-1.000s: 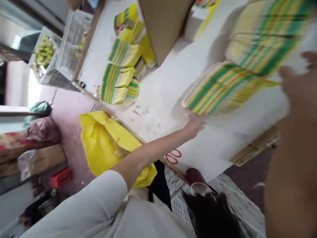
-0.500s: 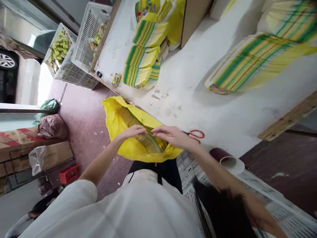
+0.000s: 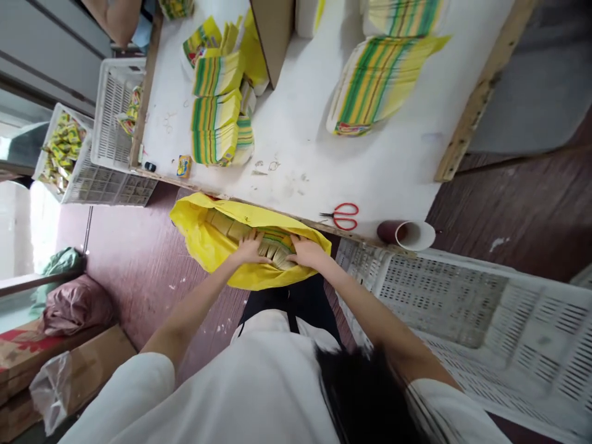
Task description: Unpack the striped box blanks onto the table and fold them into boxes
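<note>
A yellow plastic bag hangs open at the near edge of the white table. Inside it lies a bundle of green-and-yellow striped packets. My left hand and my right hand are both in the bag's mouth, fingers curled onto the two ends of that bundle. On the table a fanned stack of striped flat packets lies at the back, and several smaller striped stacks sit to the left.
Red-handled scissors and a dark tape roll lie by the table's near edge. White slatted crates stand at the right and far left. A cardboard box stands on the table. Another person's arm shows at top left.
My left hand left the fanned stack on the table and both hands dropped into the yellow bag, closing onto the packet bundle. The view swung lower and steadied.
</note>
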A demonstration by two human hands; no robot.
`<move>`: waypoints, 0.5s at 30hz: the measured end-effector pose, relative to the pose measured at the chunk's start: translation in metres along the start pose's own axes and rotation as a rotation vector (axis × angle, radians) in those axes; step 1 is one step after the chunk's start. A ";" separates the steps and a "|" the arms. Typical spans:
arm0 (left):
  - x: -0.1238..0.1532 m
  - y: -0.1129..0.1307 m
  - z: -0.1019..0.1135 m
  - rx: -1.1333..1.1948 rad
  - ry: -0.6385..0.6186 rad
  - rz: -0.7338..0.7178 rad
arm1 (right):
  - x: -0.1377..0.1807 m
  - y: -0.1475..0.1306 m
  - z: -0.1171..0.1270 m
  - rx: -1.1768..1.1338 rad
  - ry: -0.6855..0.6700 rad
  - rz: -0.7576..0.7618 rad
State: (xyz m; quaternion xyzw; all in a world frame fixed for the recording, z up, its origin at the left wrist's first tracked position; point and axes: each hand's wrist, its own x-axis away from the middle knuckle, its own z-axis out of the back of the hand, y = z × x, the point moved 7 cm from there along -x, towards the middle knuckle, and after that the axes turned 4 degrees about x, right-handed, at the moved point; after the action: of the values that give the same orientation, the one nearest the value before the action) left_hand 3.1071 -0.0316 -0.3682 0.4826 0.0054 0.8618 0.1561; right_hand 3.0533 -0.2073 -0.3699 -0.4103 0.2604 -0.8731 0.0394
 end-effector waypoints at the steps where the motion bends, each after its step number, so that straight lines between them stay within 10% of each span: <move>1: -0.008 0.002 0.003 0.014 -0.038 -0.029 | -0.003 -0.004 0.000 -0.026 0.003 0.052; 7: -0.035 0.021 0.018 0.066 0.186 -0.028 | -0.007 -0.026 -0.013 -0.094 0.054 0.257; 15: -0.001 0.036 -0.009 0.045 0.394 0.080 | 0.016 -0.036 -0.034 -0.091 0.069 0.315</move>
State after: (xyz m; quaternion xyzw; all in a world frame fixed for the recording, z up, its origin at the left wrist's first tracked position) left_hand 3.0903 -0.0645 -0.3683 0.3077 0.0360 0.9447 0.1071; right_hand 3.0227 -0.1670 -0.3591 -0.3357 0.3618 -0.8570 0.1481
